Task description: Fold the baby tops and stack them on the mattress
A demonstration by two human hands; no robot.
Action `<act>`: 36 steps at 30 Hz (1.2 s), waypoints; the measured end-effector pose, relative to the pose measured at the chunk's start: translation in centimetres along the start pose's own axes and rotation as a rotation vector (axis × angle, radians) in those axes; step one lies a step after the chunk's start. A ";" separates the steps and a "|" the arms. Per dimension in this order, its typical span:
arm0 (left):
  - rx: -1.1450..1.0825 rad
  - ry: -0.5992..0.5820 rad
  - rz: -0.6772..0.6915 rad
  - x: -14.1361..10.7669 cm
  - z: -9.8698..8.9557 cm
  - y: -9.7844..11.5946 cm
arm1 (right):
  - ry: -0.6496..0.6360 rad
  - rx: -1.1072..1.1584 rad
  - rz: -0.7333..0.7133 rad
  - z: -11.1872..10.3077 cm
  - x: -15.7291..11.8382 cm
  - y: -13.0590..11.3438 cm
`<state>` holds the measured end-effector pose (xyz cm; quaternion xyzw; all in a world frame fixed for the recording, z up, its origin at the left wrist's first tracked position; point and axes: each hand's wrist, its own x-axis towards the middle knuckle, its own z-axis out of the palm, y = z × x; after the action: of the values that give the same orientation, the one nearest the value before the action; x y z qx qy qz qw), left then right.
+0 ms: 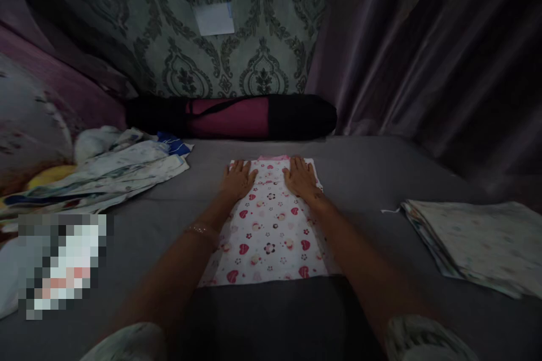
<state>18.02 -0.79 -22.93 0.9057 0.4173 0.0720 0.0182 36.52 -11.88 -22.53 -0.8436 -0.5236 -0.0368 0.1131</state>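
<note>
A small white garment (271, 225) printed with red hearts and flowers lies spread flat on the grey sheet in front of me. A pink edge, probably its neckline, shows at the far end. My left hand (239, 179) rests palm down on its far left corner, fingers stretched out. On the far right corner lies my right hand (301, 177), also flat with the fingers spread. Neither hand grips the cloth. The parts under both palms are hidden.
A pile of loose clothes (139, 163) lies at the left. At the right is a folded stack of light cloth (486, 242). A long black and pink bag (231, 117) lies along the patterned wall (262, 56). A curtain (393, 51) hangs at the right.
</note>
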 end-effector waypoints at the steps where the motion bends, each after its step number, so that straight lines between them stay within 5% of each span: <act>1: 0.000 -0.006 -0.006 0.0 0.1 -0.1 | -0.004 0.002 0.004 0.3 0.0 0.2; 9: -0.018 -0.053 -0.019 0.2 -0.1 -0.1 | 0.015 0.010 0.016 0.8 0.0 0.0; 14: -0.081 -0.068 0.012 0.1 -0.8 -1.1 | -0.094 0.069 0.031 -0.7 0.3 0.9; 24: -0.046 -0.067 0.023 -0.7 0.1 -2.4 | 0.025 -0.015 -0.019 0.0 -1.0 3.8; 31: -0.038 -0.174 0.008 -0.4 -1.4 -2.0 | -0.094 -0.003 0.008 -1.1 -0.3 3.8; 36: -0.015 -0.005 0.117 0.3 -1.9 -0.1 | 0.020 -0.029 -0.079 -1.6 0.3 1.6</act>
<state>17.84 -0.53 -21.01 0.9285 0.3632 0.0736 0.0219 38.12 -12.69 -21.17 -0.8235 -0.5547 -0.0571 0.1047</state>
